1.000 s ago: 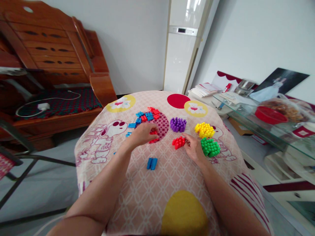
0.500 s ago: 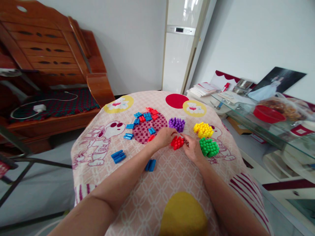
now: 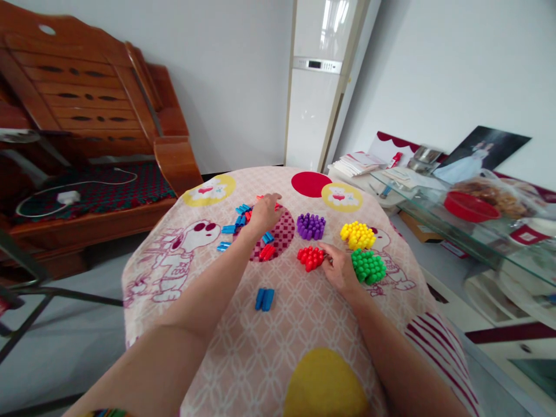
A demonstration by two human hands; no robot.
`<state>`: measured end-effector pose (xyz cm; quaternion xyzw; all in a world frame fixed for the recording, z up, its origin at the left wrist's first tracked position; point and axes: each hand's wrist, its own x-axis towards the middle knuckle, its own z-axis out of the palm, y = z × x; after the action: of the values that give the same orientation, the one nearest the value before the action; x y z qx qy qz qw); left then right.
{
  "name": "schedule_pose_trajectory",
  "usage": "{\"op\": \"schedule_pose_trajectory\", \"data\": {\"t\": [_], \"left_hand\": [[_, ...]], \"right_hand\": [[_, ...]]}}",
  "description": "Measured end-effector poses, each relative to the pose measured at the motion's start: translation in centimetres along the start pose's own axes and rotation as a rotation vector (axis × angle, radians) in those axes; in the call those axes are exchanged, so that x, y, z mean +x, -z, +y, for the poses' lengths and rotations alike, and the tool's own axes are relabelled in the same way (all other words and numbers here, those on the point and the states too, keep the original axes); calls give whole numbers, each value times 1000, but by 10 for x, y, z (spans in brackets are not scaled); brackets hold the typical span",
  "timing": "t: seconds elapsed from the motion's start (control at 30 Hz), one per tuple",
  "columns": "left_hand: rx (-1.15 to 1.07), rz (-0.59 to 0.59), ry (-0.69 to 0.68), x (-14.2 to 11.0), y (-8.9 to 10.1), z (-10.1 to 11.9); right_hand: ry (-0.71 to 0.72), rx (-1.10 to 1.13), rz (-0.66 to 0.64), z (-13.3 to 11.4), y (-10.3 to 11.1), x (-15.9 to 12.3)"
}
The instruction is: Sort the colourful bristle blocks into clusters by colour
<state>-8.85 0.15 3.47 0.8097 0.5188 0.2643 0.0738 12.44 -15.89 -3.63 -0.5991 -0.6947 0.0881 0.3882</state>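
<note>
Left hand (image 3: 268, 212): fingers extended near loose blue pieces (image 3: 268, 237) and red pieces (image 3: 266, 251); whether it held any could not be told. Right hand (image 3: 340, 269): half-curled, it touched the red cluster (image 3: 310, 258) just to its left, where light, even pressure seemed best for keeping that upright.

One head-worn camera looks forward and down from close above the round, pink-patterned, cloth-covered worktop (image 3: 243, 359), facing a plain pale grey wall (image 3: 230, 87)

The clustered red plastic pegs (image 3: 310, 258) look glossy; the pink patterned tablecloth (image 3: 313, 318), matt; the brown wooden settee (image 3: 117, 87), varnished.
</note>
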Motion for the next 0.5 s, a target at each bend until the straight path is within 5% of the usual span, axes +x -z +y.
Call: {"op": "schedule_pose_trajectory", "data": {"t": [0.1,0.23,0.33,0.5], "left_hand": [[45,9,140,33,-5,-27],[103,-129,256,61,-16,-50],[134,-249,219,68,-27,-55],[248,-384,-33,57,-26,-42]], "right_hand": [[1,11,-1,-2,-1,0],[16,20,0,-5,-2,0],[20,25,-3,-6,-3,0],[29,20,-12,-6,-2,0]]}}
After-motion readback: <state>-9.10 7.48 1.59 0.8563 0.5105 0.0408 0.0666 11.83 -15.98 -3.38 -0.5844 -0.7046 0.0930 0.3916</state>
